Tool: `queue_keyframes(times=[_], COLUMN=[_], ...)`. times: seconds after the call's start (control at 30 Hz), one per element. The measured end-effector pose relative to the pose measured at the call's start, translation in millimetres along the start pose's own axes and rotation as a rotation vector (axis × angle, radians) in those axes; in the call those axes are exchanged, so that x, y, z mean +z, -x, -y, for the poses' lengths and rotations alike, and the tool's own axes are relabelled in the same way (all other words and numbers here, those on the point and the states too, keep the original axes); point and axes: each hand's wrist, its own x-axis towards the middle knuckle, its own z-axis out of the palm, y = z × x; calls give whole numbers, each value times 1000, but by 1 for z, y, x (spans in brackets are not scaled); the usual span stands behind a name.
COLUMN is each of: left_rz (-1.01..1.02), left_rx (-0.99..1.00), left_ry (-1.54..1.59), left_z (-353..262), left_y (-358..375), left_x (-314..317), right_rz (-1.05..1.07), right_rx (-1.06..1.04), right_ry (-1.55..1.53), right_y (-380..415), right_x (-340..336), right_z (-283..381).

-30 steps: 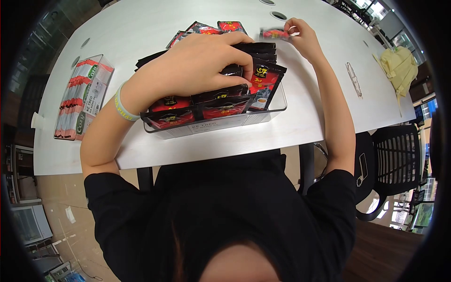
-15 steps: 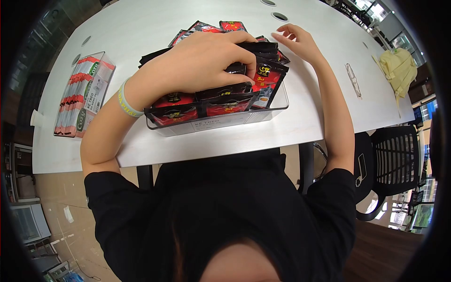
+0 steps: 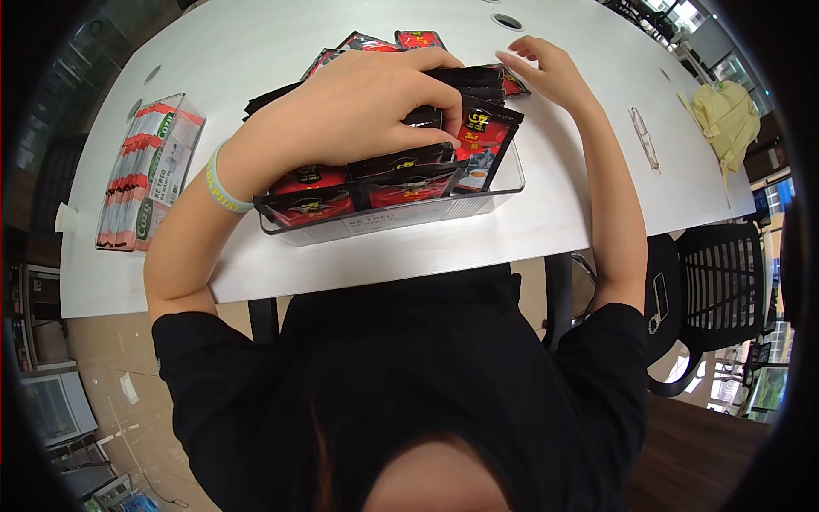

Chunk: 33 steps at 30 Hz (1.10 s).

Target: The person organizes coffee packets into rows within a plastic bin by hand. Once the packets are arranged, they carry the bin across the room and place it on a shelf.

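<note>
A clear plastic bin [image 3: 401, 220] stands near the table's front edge, packed with black and red coffee sachets [image 3: 486, 141] marked "G7 3in1". My left hand [image 3: 367, 107] reaches over the bin, its fingers curled down around dark sachets in the middle; the fingertips are partly hidden among them. My right hand [image 3: 550, 75] is just beyond the bin's far right corner, fingers apart and holding nothing, close to the end of the sachets. Behind the bin, more loose red and black sachets [image 3: 420, 40] lie on the table.
On the left of the white table [image 3: 358, 269] is another clear bin [image 3: 175, 149] with pink and white "Cozy" sticks. Eyeglasses [image 3: 644, 138] and a pale yellow cloth bag [image 3: 723, 124] lie at the right. A black chair [image 3: 721, 286] stands below the table's right side.
My right hand has lifted slightly beside the sachets. My left hand keeps nearly the same place over the bin. The whole view has shifted a little.
</note>
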Motion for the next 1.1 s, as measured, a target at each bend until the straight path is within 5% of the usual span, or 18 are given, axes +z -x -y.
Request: queue_keyframes(times=[0.13, 0.2, 0.33, 0.53, 0.77, 0.97, 1.1], left_rz=[9, 9, 15, 23, 59, 61, 27], left_rx=[-13, -11, -27, -32, -50, -45, -32], left_ry=[4, 6, -5, 2, 34, 24, 26], left_z=[0, 0, 0, -1, -2, -2, 0], left_y=[0, 0, 0, 0, -1, -1, 0], left_x=[0, 1, 0, -1, -3, -4, -1], right_rz=[37, 349, 316, 74, 394, 106, -143], right_rx=[58, 227, -34, 236, 350, 110, 38], right_ry=[266, 180, 5, 37, -195, -308, -884], right_y=[5, 2, -1, 3, 5, 5, 22], right_x=[2, -5, 2, 7, -8, -34, -70], right_z=[7, 15, -13, -2, -4, 6, 40])
